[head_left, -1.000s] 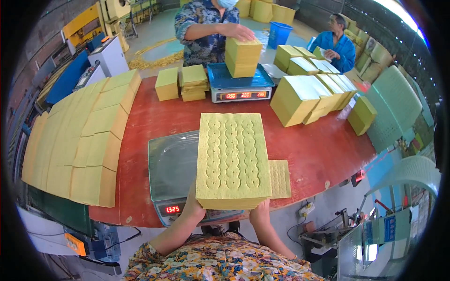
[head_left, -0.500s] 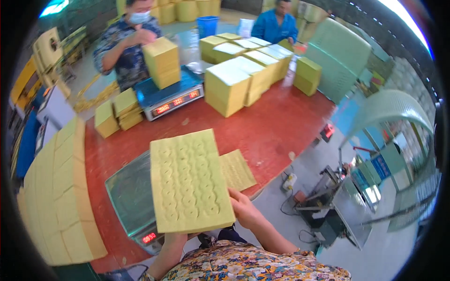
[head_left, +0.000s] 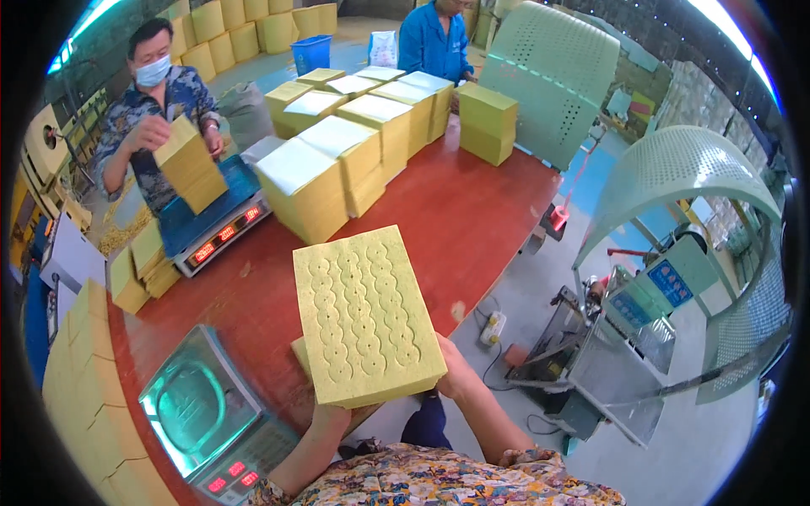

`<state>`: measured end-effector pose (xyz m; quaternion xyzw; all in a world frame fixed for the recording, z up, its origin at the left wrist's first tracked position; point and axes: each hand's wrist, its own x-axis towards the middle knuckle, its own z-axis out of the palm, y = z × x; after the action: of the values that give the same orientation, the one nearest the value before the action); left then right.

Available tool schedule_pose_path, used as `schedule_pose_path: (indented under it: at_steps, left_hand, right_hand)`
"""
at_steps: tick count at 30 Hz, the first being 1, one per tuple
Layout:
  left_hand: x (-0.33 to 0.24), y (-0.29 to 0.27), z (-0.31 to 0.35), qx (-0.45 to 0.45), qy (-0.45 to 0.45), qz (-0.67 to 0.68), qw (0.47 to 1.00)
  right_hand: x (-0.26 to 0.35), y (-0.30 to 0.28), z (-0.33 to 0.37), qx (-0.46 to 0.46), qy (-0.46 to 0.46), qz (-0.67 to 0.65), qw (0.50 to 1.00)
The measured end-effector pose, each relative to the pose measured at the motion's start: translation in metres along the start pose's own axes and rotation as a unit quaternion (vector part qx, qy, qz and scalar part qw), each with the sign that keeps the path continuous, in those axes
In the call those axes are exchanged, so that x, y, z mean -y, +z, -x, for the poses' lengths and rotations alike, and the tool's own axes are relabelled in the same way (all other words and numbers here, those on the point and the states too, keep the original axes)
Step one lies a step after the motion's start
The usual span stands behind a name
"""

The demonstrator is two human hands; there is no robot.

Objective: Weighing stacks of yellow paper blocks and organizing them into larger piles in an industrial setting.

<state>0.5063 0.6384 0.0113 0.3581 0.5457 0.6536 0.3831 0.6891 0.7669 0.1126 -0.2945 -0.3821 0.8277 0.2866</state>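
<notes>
A thick stack of yellow joss paper (head_left: 363, 312), its top sheet cut with rows of linked coin shapes, is held up in front of my body. My left hand (head_left: 331, 418) supports its near left corner from below, fingers mostly hidden under it. At the near right edge my right hand (head_left: 454, 368) grips the side, fingers partly hidden. More yellow paper (head_left: 301, 358) shows just behind the stack's left edge, mostly covered. Left of my hands a flat digital scale (head_left: 190, 396) with a lit red display stands on the red table (head_left: 422, 240), nothing on its plate.
Across the table a masked person tilts a yellow paper stack (head_left: 192, 169) over a blue scale (head_left: 221, 221). Stacks topped with white sheets (head_left: 299, 173) fill the middle. A person in blue (head_left: 434, 42) is beyond. Yellow stacks (head_left: 84, 379) line the left; metal machinery (head_left: 624, 363) stands right.
My view has swung right. The stack in my hands has shifted right past the yellow paper behind it, uncovering the near scale's plate. The masked person's stack has gone from upright to tilted.
</notes>
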Motion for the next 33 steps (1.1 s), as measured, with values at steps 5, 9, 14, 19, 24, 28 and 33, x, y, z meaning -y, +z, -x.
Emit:
schedule_pose_path:
  at_steps: [5,9,14,19,24,28,33]
  left_hand:
    - [0.041,0.114,-0.097,-0.031,-0.005,0.065,0.997]
    - [0.058,0.196,-0.179,-0.063,-0.016,0.111,0.992]
    - [0.085,0.265,-0.240,-0.115,-0.031,0.168,0.979]
    - [0.077,0.312,-0.325,-0.128,-0.051,0.204,0.969]
    - [0.049,0.359,-0.417,-0.103,-0.028,0.184,0.977]
    - [0.048,0.369,-0.458,-0.129,0.024,0.147,0.980]
    - [0.058,0.389,-0.495,-0.174,0.036,0.138,0.974]
  right_hand:
    - [0.057,-0.111,-0.068,0.011,-0.013,0.064,0.998]
    - [0.111,-0.184,-0.129,-0.001,-0.008,0.142,0.990]
    - [0.172,-0.243,-0.194,-0.019,-0.067,0.225,0.972]
    - [0.218,-0.293,-0.261,-0.011,-0.134,0.277,0.952]
    - [0.219,-0.352,-0.334,-0.175,-0.131,0.027,0.975]
    - [0.245,-0.336,-0.367,-0.142,-0.187,-0.018,0.972]
    - [0.261,-0.320,-0.372,-0.292,-0.248,-0.030,0.923]
